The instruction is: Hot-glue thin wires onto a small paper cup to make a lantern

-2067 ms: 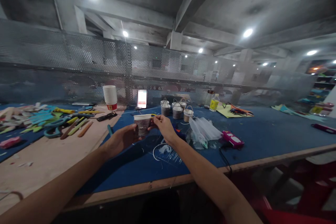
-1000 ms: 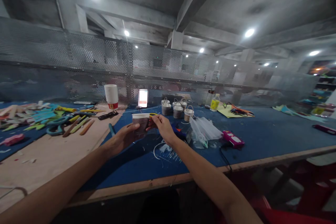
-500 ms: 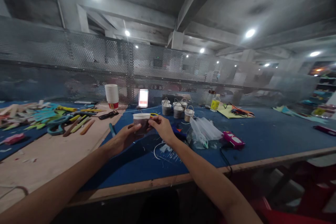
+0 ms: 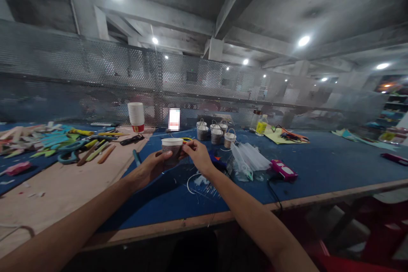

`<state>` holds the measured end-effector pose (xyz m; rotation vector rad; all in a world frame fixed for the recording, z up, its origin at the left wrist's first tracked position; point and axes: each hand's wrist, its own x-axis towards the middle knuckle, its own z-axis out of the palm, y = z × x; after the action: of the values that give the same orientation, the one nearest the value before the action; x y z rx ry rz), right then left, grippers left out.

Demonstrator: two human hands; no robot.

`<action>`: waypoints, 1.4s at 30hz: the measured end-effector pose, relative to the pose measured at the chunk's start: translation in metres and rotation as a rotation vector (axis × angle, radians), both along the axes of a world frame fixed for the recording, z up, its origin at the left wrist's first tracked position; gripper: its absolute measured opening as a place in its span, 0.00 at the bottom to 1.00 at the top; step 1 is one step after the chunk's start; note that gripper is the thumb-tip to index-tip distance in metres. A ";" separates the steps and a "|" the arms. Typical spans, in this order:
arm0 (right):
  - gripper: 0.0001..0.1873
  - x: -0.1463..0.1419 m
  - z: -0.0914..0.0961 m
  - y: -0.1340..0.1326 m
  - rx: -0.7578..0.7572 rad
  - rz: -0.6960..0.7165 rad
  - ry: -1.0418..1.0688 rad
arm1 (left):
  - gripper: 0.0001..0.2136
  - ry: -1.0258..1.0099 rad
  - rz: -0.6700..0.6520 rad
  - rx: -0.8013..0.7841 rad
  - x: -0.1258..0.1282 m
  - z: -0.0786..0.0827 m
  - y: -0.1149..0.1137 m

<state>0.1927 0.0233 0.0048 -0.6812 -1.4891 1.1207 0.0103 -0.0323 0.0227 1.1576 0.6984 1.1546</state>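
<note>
Left hand [image 4: 151,166] wraps the brown-grey cup [image 4: 174,148]; right hand [image 4: 198,155] works in close on its other side.

Left: fingers curled round the cup, thumb on the near wall. Right: narrow pinch, thumb and finger together at the cup's right wall. Can't tell what, if anything, sits between those fingertips.

Key relation: cup is between the hands, right of the left palm, left of the right fingertips. Both hands are right at it, so neither is clearly nearer. Its long axis is roughly upright, white rim on top. It appears held above the blue mat [image 4: 165,209]. A yellow item [image 4: 188,139] shows just behind the rim; can't identify it.

Containers: view is too shallow to see into the cup. Behind it and to the right, small handled buckets [image 4: 216,136] stand upright in a cluster, handles up; contents not readable. Back left, a stack of white paper cups [image 4: 136,112] is nested, red-patterned one at the bottom. Back right, a yellow-labelled bottle [image 4: 262,126] stands beside a dark-capped jar [image 4: 254,121]; fill unclear. Clear plastic bag [image 4: 251,155] lies crumpled on the mat right of the right hand; contents unclear.
</note>
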 end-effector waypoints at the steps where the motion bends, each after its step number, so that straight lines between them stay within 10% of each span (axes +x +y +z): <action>1: 0.13 0.000 0.000 0.000 0.002 -0.003 -0.011 | 0.16 -0.006 -0.013 0.004 -0.001 -0.001 0.001; 22: 0.19 0.002 0.002 0.000 -0.024 0.021 -0.032 | 0.15 -0.045 -0.053 -0.017 -0.003 0.001 -0.002; 42: 0.13 0.015 0.020 -0.031 0.575 -0.333 -0.837 | 0.15 -0.171 0.030 -0.091 -0.016 -0.011 0.015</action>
<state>0.2081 -0.0080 0.0245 -0.9886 -2.1585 0.0855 -0.0061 -0.0173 0.0120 0.9631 0.6318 1.2186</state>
